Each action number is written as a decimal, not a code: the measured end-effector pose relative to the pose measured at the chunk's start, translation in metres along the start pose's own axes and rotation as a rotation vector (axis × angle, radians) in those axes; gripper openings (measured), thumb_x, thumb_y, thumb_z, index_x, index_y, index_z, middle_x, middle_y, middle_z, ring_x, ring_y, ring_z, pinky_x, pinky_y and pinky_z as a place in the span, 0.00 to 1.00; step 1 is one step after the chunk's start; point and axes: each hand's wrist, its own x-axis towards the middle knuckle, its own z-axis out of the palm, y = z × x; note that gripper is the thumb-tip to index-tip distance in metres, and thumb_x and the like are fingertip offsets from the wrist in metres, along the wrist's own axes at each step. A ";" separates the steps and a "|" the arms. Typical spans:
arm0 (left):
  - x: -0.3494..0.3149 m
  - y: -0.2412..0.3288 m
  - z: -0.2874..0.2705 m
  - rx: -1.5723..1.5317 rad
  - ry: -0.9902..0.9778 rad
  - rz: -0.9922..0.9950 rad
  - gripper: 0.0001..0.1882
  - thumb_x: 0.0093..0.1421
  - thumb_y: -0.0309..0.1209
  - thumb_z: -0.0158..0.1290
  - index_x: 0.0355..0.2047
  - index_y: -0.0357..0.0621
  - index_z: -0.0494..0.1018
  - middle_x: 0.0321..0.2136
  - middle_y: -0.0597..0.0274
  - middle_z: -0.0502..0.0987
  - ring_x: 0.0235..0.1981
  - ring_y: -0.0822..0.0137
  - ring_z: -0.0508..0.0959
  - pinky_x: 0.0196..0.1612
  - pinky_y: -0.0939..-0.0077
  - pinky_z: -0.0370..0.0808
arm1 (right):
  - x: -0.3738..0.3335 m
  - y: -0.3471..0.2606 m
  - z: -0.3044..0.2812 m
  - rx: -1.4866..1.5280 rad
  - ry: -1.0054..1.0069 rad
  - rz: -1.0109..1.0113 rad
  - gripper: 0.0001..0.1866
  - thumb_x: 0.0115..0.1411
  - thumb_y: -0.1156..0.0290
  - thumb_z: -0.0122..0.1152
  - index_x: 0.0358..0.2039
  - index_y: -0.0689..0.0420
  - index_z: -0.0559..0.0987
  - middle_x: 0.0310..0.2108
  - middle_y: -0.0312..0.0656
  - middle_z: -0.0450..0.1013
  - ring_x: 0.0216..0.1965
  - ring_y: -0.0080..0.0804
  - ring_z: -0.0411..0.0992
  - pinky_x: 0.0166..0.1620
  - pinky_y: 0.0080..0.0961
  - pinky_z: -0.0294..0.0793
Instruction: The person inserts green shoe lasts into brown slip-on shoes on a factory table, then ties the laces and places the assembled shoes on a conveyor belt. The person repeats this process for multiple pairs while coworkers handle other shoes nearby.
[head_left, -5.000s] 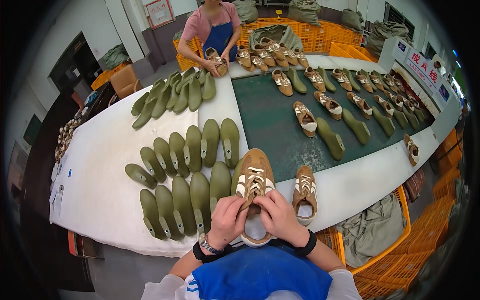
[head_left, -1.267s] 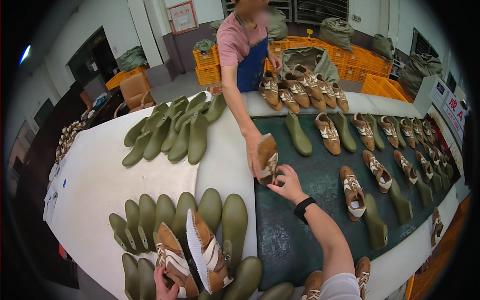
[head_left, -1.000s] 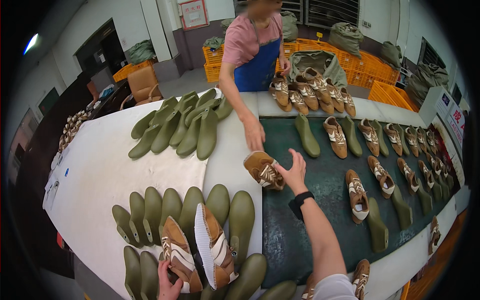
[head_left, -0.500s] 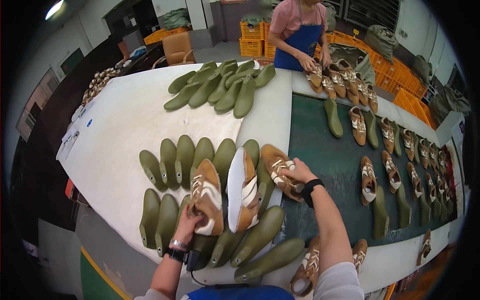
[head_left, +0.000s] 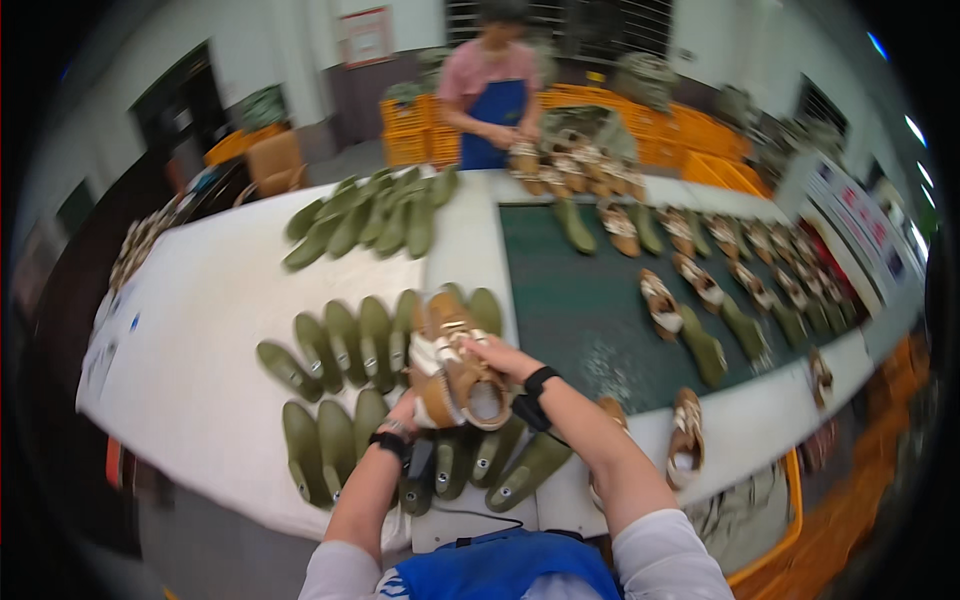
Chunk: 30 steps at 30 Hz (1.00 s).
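Observation:
Two brown suede sneakers with white trim are together over the green shoe lasts. My right hand (head_left: 499, 357) is closed around the side of the right sneaker (head_left: 482, 374), whose opening faces me. Beneath and left of it, the left sneaker (head_left: 426, 366) is in my left hand (head_left: 403, 409), whose fingers are partly hidden by the shoe. Green shoe lasts (head_left: 341, 344) lie in two rows around them, several in each. Some lasts of the near row (head_left: 530, 470) are partly covered by my hands and the sneakers.
More green lasts (head_left: 361, 218) are heaped at the table's far side. On the dark green surface (head_left: 560, 300) to the right, sneakers (head_left: 661, 304) and lasts stand in rows. A co-worker in a blue apron (head_left: 495, 115) handles sneakers at the back. Orange crates (head_left: 405, 130) stand behind.
My right hand has brought its sneaker left, against the one in my left hand. The sneaker that showed its white sole between them is out of sight. The view has swung right.

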 end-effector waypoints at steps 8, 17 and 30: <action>-0.012 0.040 0.067 -0.104 -0.327 -0.123 0.22 0.67 0.35 0.47 0.60 0.41 0.62 0.51 0.62 0.73 0.47 0.68 0.75 0.50 0.71 0.74 | -0.164 -0.012 -0.016 0.314 0.399 -0.082 0.29 0.61 0.48 0.58 0.51 0.59 0.68 0.44 0.35 0.70 0.44 0.18 0.68 0.45 0.17 0.71; -0.036 -0.056 0.177 0.195 -0.663 -0.340 0.25 0.67 0.36 0.48 0.61 0.42 0.60 0.53 0.62 0.71 0.50 0.73 0.72 0.52 0.75 0.71 | -0.367 0.068 -0.094 0.177 0.913 0.044 0.29 0.61 0.53 0.59 0.52 0.64 0.69 0.45 0.44 0.73 0.46 0.27 0.72 0.47 0.24 0.73; -0.031 -0.088 0.172 0.251 -0.656 -0.647 0.24 0.65 0.33 0.50 0.60 0.44 0.61 0.55 0.65 0.70 0.50 0.72 0.73 0.53 0.75 0.71 | -0.440 0.033 -0.113 -0.354 0.947 -0.139 0.22 0.64 0.63 0.52 0.56 0.59 0.68 0.38 0.42 0.75 0.36 0.27 0.74 0.43 0.22 0.74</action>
